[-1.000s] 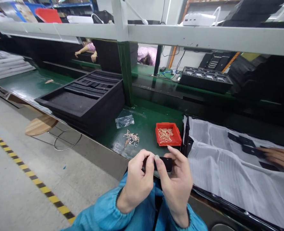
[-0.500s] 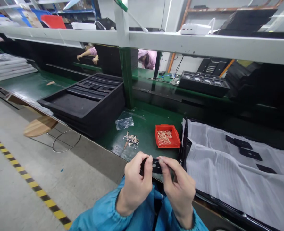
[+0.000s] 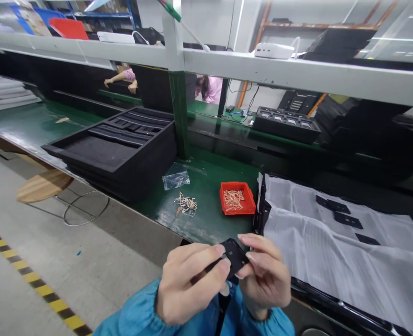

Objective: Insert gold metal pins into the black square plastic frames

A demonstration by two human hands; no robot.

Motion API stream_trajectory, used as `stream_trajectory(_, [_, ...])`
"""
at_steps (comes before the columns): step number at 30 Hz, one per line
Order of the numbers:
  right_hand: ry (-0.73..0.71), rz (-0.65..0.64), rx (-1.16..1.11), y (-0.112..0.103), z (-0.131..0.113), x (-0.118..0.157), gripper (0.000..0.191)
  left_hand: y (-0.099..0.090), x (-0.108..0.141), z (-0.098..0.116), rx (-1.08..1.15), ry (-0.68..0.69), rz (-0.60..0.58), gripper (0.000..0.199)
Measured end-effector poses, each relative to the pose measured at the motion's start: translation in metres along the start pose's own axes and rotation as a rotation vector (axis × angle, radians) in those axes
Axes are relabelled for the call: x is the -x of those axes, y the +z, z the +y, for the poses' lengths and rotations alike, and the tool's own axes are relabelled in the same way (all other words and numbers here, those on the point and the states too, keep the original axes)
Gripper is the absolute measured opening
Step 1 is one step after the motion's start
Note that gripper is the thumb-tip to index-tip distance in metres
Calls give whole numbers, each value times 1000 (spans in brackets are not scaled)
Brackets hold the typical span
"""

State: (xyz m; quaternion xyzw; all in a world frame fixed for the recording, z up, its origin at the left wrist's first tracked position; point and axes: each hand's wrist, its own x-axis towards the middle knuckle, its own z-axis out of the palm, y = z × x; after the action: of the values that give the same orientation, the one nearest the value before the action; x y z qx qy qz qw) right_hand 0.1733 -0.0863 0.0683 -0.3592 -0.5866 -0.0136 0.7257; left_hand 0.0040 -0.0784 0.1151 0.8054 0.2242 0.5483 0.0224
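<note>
My left hand [image 3: 194, 282] grips a flat black part [image 3: 235, 257] between thumb and fingers, at the near edge of the green bench. At the part's right edge, my right hand [image 3: 264, 270] pinches it with thumb and fingertips. The part is tilted, with its broad face showing. Beyond my hands lies a loose pile of small pale sticks [image 3: 186, 204]. A red tray [image 3: 248, 205] holds more of these sticks. Several black pieces [image 3: 348, 220] rest on white sheeting [image 3: 307, 233] at the right.
Stacked black foam trays [image 3: 122, 163] stand at the left on the green bench [image 3: 206, 170]. A clear plastic bag [image 3: 176, 180] lies beside them. A green post [image 3: 179, 116] rises behind. Across the bench is a person in pink [image 3: 213, 89]. A wooden stool [image 3: 44, 185] stands at the left.
The black part has been turned and now shows a broad face. My left fingers have spread across it, and my right hand has shifted its hold. The view has moved slightly right.
</note>
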Motion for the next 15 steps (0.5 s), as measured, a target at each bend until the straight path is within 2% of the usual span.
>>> stream_trajectory(5, [-218,-91,190,-10,0,-15,3,0,0,2,21,-28,40,11])
stream_trajectory(9, [-320,-174,262,-16,-2,-21,3,2,-4,2,61,-17,48,11])
stream_trajectory(12, [-326,-194,315,-24,2,-14,2,7,-3,3,84,-58,65,15])
stream_trajectory(15, [-233,-172,329,-36,11,-2,7,13,1,6,107,-129,97,19])
